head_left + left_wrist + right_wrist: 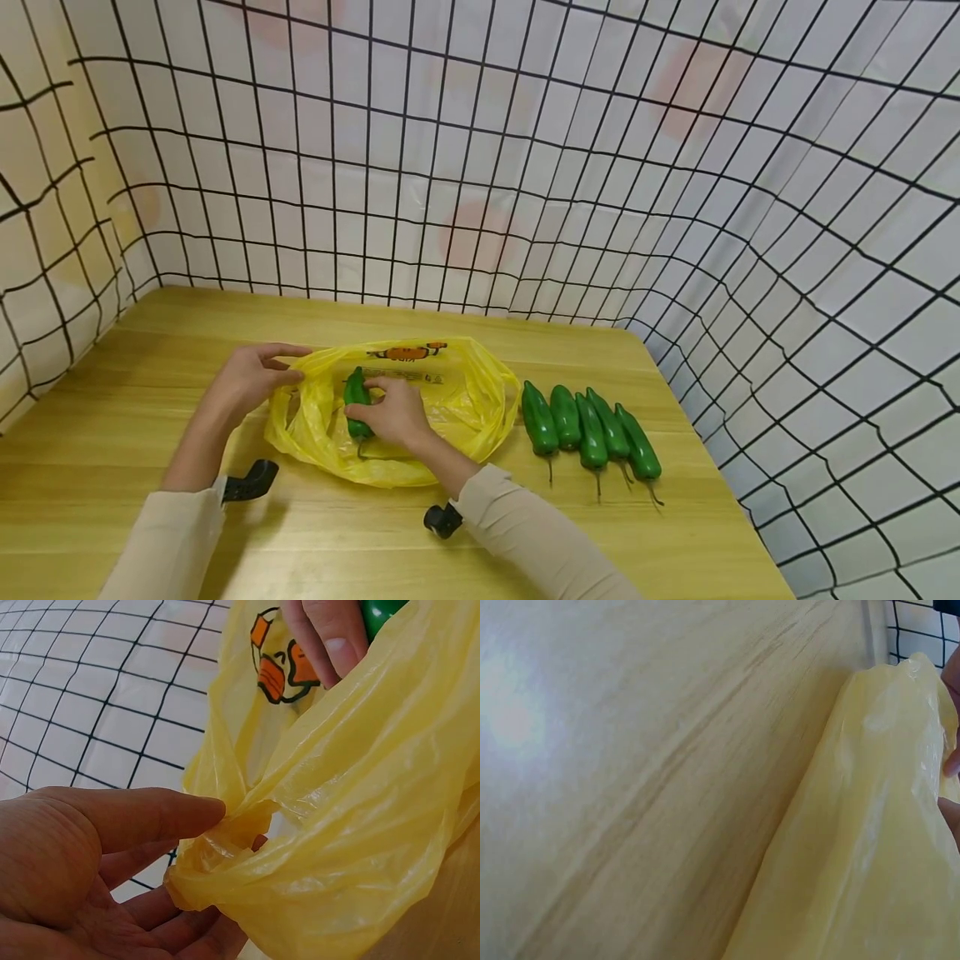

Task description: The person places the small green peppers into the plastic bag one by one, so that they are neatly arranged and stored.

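Crinkled yellow plastic bag [450, 400], glossy pepper [357, 400].

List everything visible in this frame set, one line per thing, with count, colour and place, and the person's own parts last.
yellow plastic bag: 1, yellow with an orange print, open on the table, centre.
pepper in the bag: 1, green, in the bag's mouth.
row of peppers: 5, green, side by side on the table right of the bag.
table: 1, light wood.
wire grid: black, on the pale walls around the table.
wrist camera mounts: 2, black, at the wrists.
left hand: pinches the bag's left edge.
right hand: holds the pepper in the bag.
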A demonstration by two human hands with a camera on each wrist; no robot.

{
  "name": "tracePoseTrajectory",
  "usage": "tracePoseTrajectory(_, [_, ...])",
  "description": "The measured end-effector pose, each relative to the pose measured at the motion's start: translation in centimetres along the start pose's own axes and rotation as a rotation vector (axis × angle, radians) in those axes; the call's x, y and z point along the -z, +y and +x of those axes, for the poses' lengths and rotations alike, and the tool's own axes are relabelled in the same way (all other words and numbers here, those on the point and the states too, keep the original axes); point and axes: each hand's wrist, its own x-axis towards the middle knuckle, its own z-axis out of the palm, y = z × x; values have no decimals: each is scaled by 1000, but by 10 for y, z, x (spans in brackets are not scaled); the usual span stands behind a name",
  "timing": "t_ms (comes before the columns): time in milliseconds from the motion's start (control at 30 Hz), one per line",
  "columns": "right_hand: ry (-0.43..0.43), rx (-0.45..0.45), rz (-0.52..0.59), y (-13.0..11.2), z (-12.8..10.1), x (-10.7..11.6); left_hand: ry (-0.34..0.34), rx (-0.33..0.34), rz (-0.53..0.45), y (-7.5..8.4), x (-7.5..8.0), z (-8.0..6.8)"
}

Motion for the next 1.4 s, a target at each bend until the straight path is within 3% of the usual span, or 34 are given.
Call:
tracePoseTrajectory(467, [25, -49, 73, -2, 0, -4, -3, -5, -6, -2, -1, 2])
tracePoseTrajectory(767, [27, -50, 26, -5, -1, -1, -4, 0, -7, -1, -1, 2])
tracePoseTrajectory(1067, [0, -2, 53, -15, -10, 23, -2, 1, -17, -1, 1, 2])
tracePoseTrajectory(1400, [-14, 25, 96, -8, -22, 57, -8, 14, -18, -1, 2, 0])
